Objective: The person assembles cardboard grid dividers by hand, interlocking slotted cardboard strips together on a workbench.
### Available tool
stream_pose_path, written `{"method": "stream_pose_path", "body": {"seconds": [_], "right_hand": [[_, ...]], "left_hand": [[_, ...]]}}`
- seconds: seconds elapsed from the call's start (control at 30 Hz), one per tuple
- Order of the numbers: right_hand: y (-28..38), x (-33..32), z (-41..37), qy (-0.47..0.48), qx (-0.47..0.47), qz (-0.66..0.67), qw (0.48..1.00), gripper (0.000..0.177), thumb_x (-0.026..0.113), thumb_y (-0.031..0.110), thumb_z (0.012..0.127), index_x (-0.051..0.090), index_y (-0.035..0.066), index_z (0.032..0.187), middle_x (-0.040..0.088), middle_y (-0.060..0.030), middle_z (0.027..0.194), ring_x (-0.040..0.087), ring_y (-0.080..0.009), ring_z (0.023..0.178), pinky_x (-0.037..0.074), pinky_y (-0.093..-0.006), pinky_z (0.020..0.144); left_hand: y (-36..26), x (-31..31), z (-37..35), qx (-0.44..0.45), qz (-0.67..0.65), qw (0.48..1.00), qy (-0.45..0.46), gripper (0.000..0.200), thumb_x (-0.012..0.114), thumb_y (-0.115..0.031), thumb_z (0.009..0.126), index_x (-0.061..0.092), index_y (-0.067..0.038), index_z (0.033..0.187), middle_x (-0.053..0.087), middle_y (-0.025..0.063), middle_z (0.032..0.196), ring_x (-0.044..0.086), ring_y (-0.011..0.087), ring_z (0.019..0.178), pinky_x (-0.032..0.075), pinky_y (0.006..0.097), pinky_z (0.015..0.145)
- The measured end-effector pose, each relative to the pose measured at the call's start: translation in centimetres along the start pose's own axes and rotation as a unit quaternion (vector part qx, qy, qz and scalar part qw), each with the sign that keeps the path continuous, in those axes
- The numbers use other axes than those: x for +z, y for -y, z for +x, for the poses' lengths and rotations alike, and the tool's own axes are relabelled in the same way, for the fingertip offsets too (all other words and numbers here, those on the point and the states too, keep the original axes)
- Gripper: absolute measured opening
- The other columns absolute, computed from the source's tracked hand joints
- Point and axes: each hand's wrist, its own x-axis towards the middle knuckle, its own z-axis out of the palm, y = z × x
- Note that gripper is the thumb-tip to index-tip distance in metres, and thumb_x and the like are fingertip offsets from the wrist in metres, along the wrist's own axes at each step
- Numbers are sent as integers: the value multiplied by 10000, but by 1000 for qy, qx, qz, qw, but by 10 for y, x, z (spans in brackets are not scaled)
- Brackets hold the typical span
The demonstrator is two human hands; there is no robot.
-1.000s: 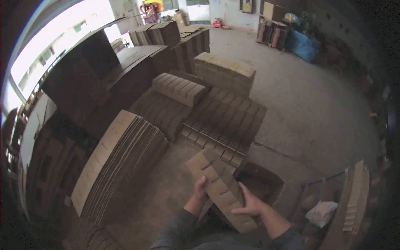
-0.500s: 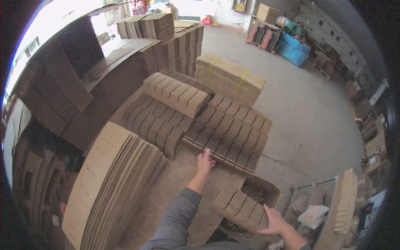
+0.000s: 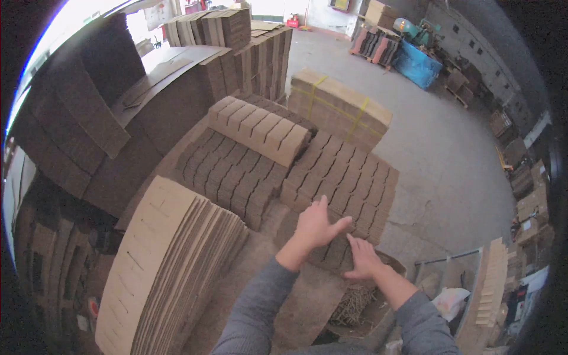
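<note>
The wide-spread left hand and right hand touch a cardboard bundle just below centre frame. Slotted rows behind look neatly stacked (the sheets at lower left seem left to do).

No readable text, label, brand, number or sign appears anywhere in the cardboard-filled workshop.
</note>
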Motion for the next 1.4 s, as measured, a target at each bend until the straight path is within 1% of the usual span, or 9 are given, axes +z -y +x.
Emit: {"method": "stream_pose_path", "body": {"seconds": [0.17, 0.27, 0.33, 0.47, 0.57, 0.87, 1.07, 1.27, 1.4], "right_hand": [[17, -23, 27, -1, 64, 99, 993, 1230, 803, 507, 665, 81, 3, 1524, 292, -258, 1473, 308, -417, 1359, 268, -503, 1127], [20, -26, 40, -25, 57, 132, 989, 1225, 820, 490, 643, 109, 8, 1516, 243, -283, 1497, 238, -424, 1408, 228, -493, 1163], [27, -30, 45, -33, 78, 24, 996, 1166, 748, 583, 696, 139, 33, 1525, 205, -235, 1501, 207, -425, 1394, 202, -503, 1160], [28, -25, 51, -96, 97, -43, 990, 1189, 691, 658, 683, 160, -13, 1509, 90, -244, 1566, 106, -435, 1441, 170, -554, 1166], [32, -30, 51, -52, 107, -42, 992, 1289, 626, 755, 694, 37, -43, 1517, 4, -241, 1594, 18, -408, 1476, 82, -510, 1203], [37, -31, 57, -57, 121, -65, 989, 1207, 566, 773, 753, 57, 11, 1538, 5, -236, 1599, 10, -410, 1477, 73, -509, 1205], [23, -17, 40, -135, 101, -48, 985, 1345, 515, 914, 629, 101, 8, 1532, 63, -264, 1584, 57, -423, 1472, 97, -537, 1192], [-4, 21, -16, -209, 125, 65, 968, 1245, 498, 856, 722, 98, -16, 1515, 87, -311, 1555, 127, -463, 1437, 125, -545, 1178], [3, 34, -39, -237, 148, 124, 952, 973, 554, 630, 839, 193, 8, 1495, 153, -254, 1549, 171, -417, 1429, 162, -541, 1169]], "left_hand": [[43, 24, -66, 158, -163, 960, -167, 738, 691, -487, 844, 491, 42, 1319, 587, 218, 1206, 570, 341, 1118, 453, 417, 962], [68, 48, -99, 160, -231, 937, -205, 592, 750, -379, 834, 557, -18, 1261, 624, 144, 1125, 600, 269, 1039, 463, 357, 928], [79, 68, -120, 149, -254, 940, -175, 567, 753, -365, 836, 570, -35, 1260, 614, 127, 1093, 590, 249, 991, 460, 348, 902], [94, 94, -159, 93, -269, 954, -97, 575, 758, -375, 833, 569, -27, 1249, 604, 142, 1100, 588, 262, 1006, 466, 355, 905], [104, 110, -176, 65, -270, 959, -62, 597, 748, -385, 845, 560, -18, 1277, 585, 148, 1140, 595, 257, 1018, 475, 344, 920], [113, 102, -180, 42, -223, 972, -65, 655, 734, -434, 832, 545, -7, 1292, 573, 171, 1194, 576, 276, 1096, 460, 352, 981], [112, 98, -182, 62, -202, 974, -81, 638, 722, -434, 841, 545, -12, 1284, 576, 164, 1130, 546, 286, 1079, 438, 379, 966], [119, 111, -197, 36, -175, 981, -70, 712, 677, -529, 860, 509, -13, 1321, 524, 175, 1208, 549, 306, 1129, 434, 363, 1003], [115, 118, -213, 25, -180, 978, -106, 718, 662, -519, 876, 475, -9, 1346, 502, 199, 1233, 518, 341, 1160, 394, 386, 1042]]}}
